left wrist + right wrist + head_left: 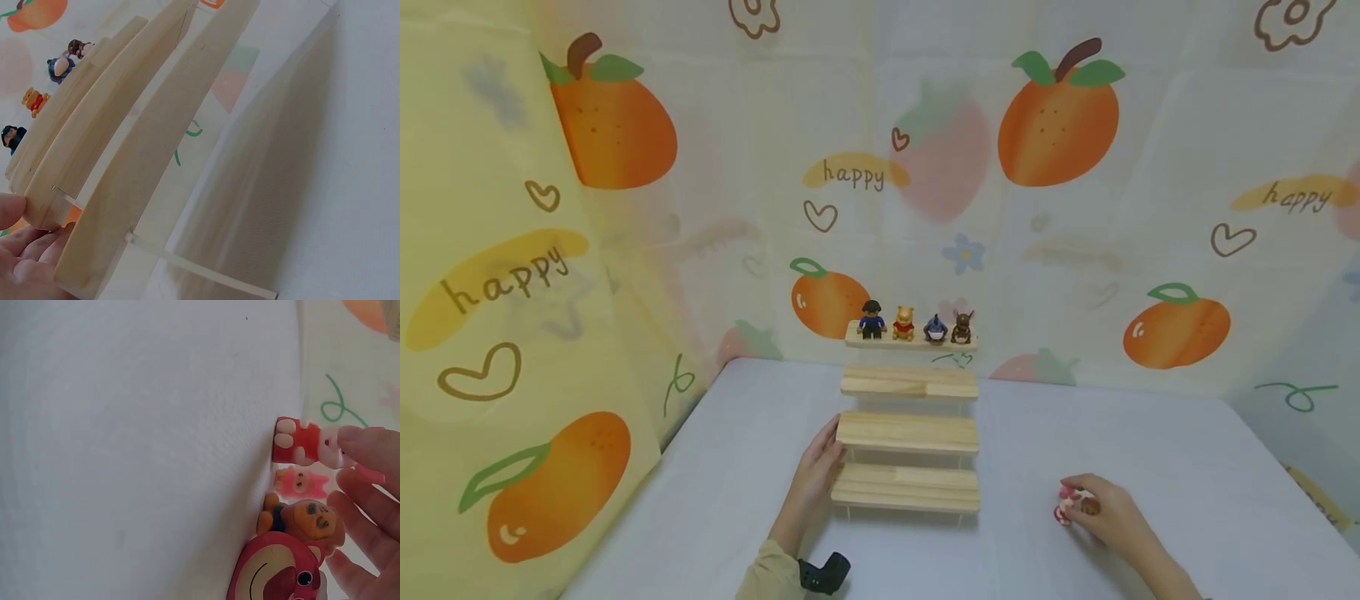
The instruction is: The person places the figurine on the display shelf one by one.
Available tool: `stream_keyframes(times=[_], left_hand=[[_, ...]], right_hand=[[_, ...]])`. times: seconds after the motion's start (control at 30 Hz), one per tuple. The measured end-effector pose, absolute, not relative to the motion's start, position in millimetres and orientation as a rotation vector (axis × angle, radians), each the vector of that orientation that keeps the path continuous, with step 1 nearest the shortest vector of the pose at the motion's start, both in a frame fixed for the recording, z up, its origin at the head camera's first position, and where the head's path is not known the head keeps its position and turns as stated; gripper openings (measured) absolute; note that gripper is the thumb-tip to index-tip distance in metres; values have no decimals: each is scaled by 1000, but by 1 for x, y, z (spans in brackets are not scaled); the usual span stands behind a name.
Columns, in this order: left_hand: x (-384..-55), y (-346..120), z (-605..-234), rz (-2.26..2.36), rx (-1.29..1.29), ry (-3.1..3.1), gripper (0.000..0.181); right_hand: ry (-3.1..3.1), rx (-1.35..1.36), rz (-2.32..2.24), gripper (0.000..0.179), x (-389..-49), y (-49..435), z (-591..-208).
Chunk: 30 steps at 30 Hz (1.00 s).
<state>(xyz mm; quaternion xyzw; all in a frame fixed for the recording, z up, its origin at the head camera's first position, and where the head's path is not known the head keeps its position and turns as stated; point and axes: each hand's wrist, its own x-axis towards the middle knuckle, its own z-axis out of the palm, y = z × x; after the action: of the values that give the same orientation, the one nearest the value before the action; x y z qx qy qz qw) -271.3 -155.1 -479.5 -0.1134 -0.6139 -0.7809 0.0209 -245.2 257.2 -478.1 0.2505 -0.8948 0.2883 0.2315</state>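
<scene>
My left hand [817, 471] holds the left end of a wooden step [910, 433] of a tiered display rack. In the left wrist view the thumb [9, 211] lies against this board's end, with curled fingers below it. Off to the rack's right, my right hand [1108, 508] pinches the head of a small red-and-white figurine [299, 440], whose base is right at the white tabletop. Beside it stand a pink figurine [301, 482], a brown-maned lion figurine [309, 517] and a dark-pink bear figurine [275, 569], close to the same hand's fingers.
On the rack's top step [850, 340] stand several figurines: one with a dark hat [872, 321], a yellow bear [904, 323], a blue donkey [936, 329] and a brown one [962, 327]. A fruit-printed curtain [715, 150] hangs behind and left of the white table [1037, 433].
</scene>
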Motion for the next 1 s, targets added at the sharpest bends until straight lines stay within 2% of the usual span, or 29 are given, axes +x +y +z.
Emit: stream_keyframes(times=[0.23,0.47,0.7,1.0], left_hand=[[-271,-155,-483,-2367,-395,-1932,53],[-271,-157,-486,-2304,-549,-1876,56],[-272,-155,-484,-2361,-341,-1937,51],[-269,-154,-479,-2385,-302,-1935,48]], right_hand=[[-2396,780,790,33,-245,258,-479],[-2477,772,711,31,-247,259,-478],[-2528,710,697,26,-246,257,-476],[-2576,646,773,22,-245,252,-462]])
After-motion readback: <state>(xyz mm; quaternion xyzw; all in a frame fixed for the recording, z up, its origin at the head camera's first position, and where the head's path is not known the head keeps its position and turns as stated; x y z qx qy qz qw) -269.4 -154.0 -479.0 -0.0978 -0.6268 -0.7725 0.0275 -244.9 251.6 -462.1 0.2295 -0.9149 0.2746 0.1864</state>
